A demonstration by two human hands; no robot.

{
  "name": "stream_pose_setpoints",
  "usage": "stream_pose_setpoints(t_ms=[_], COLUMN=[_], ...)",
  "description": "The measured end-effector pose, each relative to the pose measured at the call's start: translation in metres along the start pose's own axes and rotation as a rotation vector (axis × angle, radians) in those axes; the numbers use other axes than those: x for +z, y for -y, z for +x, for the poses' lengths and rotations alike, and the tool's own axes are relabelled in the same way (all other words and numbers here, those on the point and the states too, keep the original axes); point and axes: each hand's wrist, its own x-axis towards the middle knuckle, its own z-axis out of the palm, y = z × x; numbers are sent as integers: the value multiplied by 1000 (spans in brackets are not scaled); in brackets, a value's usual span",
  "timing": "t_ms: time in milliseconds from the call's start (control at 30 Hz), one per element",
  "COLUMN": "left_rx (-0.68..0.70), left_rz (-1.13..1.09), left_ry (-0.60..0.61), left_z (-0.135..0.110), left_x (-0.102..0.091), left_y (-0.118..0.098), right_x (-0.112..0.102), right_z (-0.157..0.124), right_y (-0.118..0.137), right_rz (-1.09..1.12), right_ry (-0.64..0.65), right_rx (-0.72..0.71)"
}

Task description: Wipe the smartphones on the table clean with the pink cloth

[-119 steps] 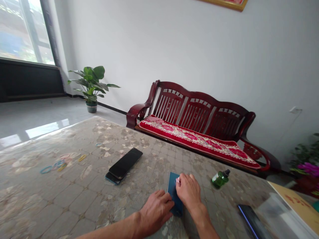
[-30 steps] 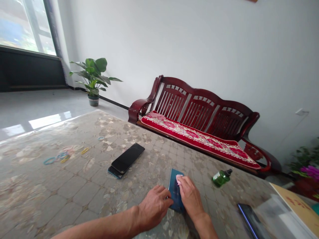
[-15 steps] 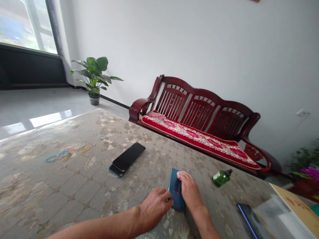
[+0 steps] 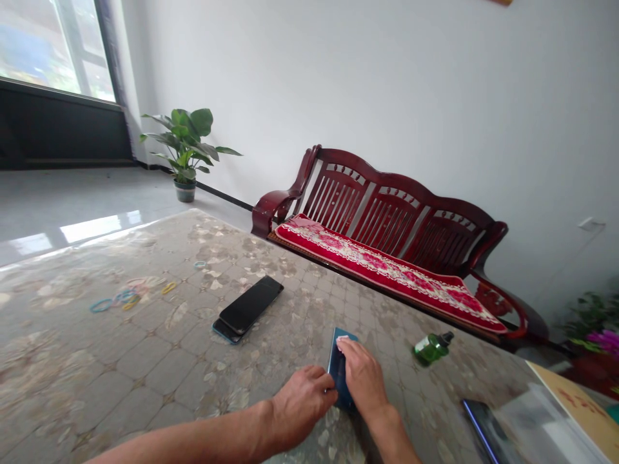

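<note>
A blue smartphone [image 4: 338, 364] lies back-up on the patterned table cover, partly hidden by both hands. My left hand [image 4: 304, 399] grips its near left edge, with thumb and fingers closed on it. Pressed to the upper part of the phone is a small pale pink-white cloth or tissue [image 4: 341, 342], held under the fingertips of my right hand [image 4: 363, 374]. To the left, a black smartphone [image 4: 252, 304] rests on top of another phone [image 4: 225, 332] with a bluish edge.
A green bottle [image 4: 431, 348] with a black cap lies at right. Nearer are another phone [image 4: 483, 426], clear plastic and a tan box [image 4: 575, 403]. Coloured bands [image 4: 101, 305] lie on the left. Beyond the table are a wooden bench [image 4: 377, 193] and a potted plant [image 4: 186, 151].
My right hand has slid the cloth slightly left across the top of the blue phone. My left hand stays at the phone's edge. The view has shifted slightly.
</note>
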Motion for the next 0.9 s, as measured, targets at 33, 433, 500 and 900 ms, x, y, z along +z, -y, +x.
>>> stream_pose_setpoints(t_ms=[33,433,500,900], left_rx=[2,48,54,74], left_rz=[1,-27,-37,-51], left_ry=[4,-9,-12,-16], left_z=[0,-1,-1,-1], left_x=[-2,4,4,3], left_y=[0,6,7,9], right_x=[1,-5,-5,-6], right_z=[8,-14,-2,-11], right_y=[1,12,12,12], right_rz=[-7,-48,-65,3], right_ry=[7,42,56,36], right_rx=[16,-20,11,-49])
